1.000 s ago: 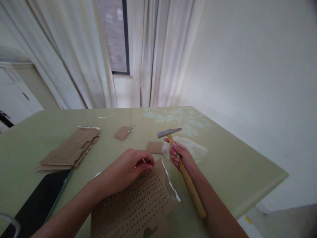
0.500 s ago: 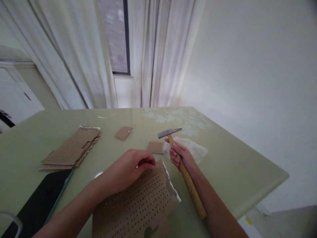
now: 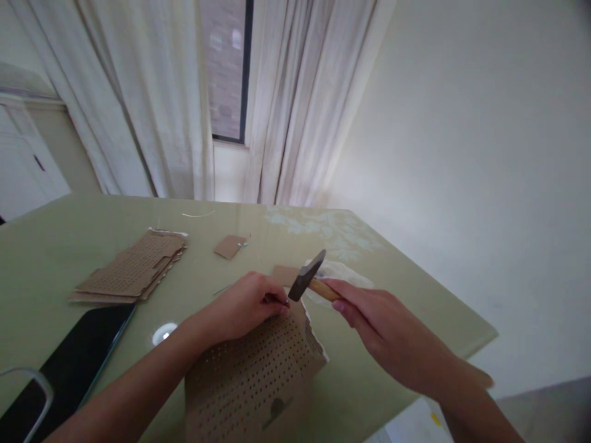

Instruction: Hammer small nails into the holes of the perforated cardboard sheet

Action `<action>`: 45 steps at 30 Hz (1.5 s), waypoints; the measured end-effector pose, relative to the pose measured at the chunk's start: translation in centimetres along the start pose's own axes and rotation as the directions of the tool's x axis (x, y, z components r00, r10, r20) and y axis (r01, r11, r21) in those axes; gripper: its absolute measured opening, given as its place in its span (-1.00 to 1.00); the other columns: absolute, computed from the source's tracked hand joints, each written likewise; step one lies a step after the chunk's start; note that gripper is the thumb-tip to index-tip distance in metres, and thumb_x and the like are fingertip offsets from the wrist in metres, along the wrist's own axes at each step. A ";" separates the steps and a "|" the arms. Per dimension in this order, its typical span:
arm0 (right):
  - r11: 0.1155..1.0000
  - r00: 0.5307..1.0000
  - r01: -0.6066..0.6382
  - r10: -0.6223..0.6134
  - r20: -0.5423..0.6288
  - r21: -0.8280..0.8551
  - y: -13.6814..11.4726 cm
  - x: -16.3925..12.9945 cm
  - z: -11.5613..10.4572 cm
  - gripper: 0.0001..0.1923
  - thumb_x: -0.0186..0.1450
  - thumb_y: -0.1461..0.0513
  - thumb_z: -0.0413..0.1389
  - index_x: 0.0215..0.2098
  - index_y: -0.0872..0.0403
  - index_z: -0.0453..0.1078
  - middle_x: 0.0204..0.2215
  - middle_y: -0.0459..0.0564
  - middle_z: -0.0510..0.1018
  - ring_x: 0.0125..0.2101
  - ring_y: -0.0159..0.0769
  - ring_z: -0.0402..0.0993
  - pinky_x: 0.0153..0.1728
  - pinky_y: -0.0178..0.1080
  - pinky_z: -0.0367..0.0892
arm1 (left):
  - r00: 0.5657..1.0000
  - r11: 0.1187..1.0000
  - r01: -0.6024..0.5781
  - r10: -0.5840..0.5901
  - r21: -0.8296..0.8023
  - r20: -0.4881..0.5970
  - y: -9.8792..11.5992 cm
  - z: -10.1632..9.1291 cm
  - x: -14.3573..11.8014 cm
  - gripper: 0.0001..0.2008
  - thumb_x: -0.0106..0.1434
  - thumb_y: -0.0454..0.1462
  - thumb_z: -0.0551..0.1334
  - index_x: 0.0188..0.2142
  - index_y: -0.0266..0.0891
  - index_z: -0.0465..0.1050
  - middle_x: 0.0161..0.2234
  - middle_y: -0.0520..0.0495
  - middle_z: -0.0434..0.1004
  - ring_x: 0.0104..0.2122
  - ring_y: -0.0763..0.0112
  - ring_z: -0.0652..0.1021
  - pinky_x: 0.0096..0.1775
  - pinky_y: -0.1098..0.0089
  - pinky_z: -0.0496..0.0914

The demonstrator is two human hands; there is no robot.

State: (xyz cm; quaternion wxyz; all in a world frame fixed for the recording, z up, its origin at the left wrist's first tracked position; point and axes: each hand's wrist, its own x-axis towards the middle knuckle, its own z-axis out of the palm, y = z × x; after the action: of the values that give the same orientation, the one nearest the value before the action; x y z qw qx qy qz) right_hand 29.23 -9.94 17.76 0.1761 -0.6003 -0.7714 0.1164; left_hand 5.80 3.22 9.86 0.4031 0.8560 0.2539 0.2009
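My right hand (image 3: 385, 329) is wrapped round the wooden handle of a hammer (image 3: 308, 275). Its steel head is tilted, right beside the fingertips of my left hand (image 3: 252, 304). Those fingers are pinched together over the far edge of a brown perforated cardboard stack (image 3: 258, 375). A tiny tip shows at the pinch, too small for me to name. Rows of small holes cover the stack's top sheet, and its right edge is ragged and white. Part of the stack lies hidden under my left hand and forearm.
To the left lies another pile of perforated cardboard (image 3: 132, 267), with a black tablet-like slab (image 3: 69, 363) nearer me. A small white round object (image 3: 164, 333) sits by my left forearm. Farther off are a cardboard tag (image 3: 229, 247), a brown card piece (image 3: 284, 274) and a clear plastic bag (image 3: 341, 272).
My right hand has turned the hammer over and brought its head left and down, close to my left fingertips. The left hand keeps its pinch at the cardboard's far edge.
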 end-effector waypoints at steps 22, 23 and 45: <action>0.992 0.965 -0.014 -0.020 -0.262 -0.127 -1.4 -1.2 2.8 -0.58 0.60 0.16 -0.10 0.33 -0.02 0.38 0.11 0.12 0.70 0.00 -0.02 0.71 -0.04 -0.05 0.57 | 0.998 0.994 -0.059 0.061 0.095 -0.021 -0.8 0.3 0.3 -0.83 0.30 -0.23 0.34 -0.39 -0.19 0.68 -0.36 -0.03 0.70 -0.32 0.29 0.62 -0.23 0.36 0.36; 0.992 0.965 -0.021 -0.012 -0.262 -0.121 -1.4 -1.3 2.9 -0.58 0.60 0.16 -0.10 0.33 -0.02 0.39 0.10 0.12 0.70 0.00 -0.03 0.71 -0.04 -0.05 0.58 | 0.998 0.993 -0.061 0.064 0.102 -0.021 -0.9 0.3 0.3 -0.82 0.30 -0.23 0.34 -0.40 -0.19 0.68 -0.35 -0.04 0.69 -0.31 0.29 0.61 -0.23 0.36 0.35; 0.969 0.988 -0.085 0.052 -0.144 -0.232 -1.2 -1.8 4.7 -0.53 0.60 0.18 -0.13 0.36 0.07 0.37 0.11 0.24 0.69 0.01 0.09 0.71 0.00 0.09 0.58 | 0.999 0.992 -0.017 0.012 0.123 0.043 0.2 -0.1 -0.7 -0.55 0.08 -0.19 0.52 0.00 -0.10 0.64 -0.01 -0.10 0.67 -0.04 0.04 0.61 -0.02 0.22 0.43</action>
State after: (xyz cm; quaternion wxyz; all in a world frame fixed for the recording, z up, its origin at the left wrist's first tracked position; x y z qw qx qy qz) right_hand 26.67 -11.86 13.69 0.1514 -0.6500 -0.7446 -0.0122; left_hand 5.24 2.75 9.93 0.3534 0.8850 0.2512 0.1696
